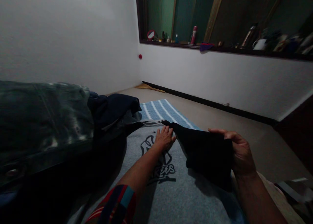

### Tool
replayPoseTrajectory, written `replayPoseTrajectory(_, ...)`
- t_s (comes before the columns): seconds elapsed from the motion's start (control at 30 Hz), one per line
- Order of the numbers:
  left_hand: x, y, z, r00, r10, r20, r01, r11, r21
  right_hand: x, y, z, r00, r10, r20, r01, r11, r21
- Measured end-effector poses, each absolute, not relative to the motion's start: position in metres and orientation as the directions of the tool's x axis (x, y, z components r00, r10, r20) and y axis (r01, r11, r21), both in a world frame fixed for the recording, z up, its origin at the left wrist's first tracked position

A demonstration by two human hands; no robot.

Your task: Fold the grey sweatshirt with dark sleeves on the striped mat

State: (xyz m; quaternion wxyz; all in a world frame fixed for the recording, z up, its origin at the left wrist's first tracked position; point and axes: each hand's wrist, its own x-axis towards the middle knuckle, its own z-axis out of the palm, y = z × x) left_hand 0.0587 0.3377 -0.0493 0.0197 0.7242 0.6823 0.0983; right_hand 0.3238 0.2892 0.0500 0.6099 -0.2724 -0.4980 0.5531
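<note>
A grey T-shirt with black sleeves and a dark printed design lies spread out in front of me. My left hand rests on its chest near the collar, fingers stretched out and pressing the cloth. Off to the right, my right hand grips the outer edge of the black sleeve between thumb and fingers, holding it raised and stretched. Part of the print is hidden under my left forearm.
Dark clothes and a faded green denim-like garment are heaped on the left. Beneath the shirt is a blue-and-white striped cloth. A broom lies by the wall. Bottles and a white mug stand on the window ledge.
</note>
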Motion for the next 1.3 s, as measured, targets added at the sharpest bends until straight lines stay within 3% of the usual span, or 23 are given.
replayPoseTrajectory(0.2,0.069,0.342,-0.046,-0.003,0.996,0.085,0.988,-0.011,0.155,0.341,0.316,0.037,0.135,0.979,0.156,-0.57,0.205,-0.796)
replayPoseTrajectory(0.47,0.08,0.345,-0.045,0.046,0.993,0.105,0.985,-0.062,0.159,0.339,0.325,0.04,0.075,0.989,0.127,-0.648,0.145,-0.747)
replayPoseTrajectory(0.8,0.08,0.355,-0.032,0.084,0.996,0.039,0.958,-0.092,0.271,0.342,0.354,0.042,0.031,0.976,0.215,-0.572,0.194,-0.797)
replayPoseTrajectory(0.93,0.082,0.345,-0.025,0.102,0.993,0.057,0.913,-0.116,0.392,0.336,0.349,0.046,-0.031,0.987,0.16,-0.594,0.11,-0.797)
replayPoseTrajectory(1.1,0.088,0.332,-0.02,0.011,0.999,0.052,0.763,-0.042,0.645,0.315,0.338,0.055,-0.104,0.983,0.148,-0.631,0.05,-0.775)
replayPoseTrajectory(1.3,0.088,0.334,-0.005,-0.111,0.978,-0.177,0.38,0.206,0.902,0.268,0.313,0.067,-0.174,0.979,0.11,-0.655,-0.032,-0.755)
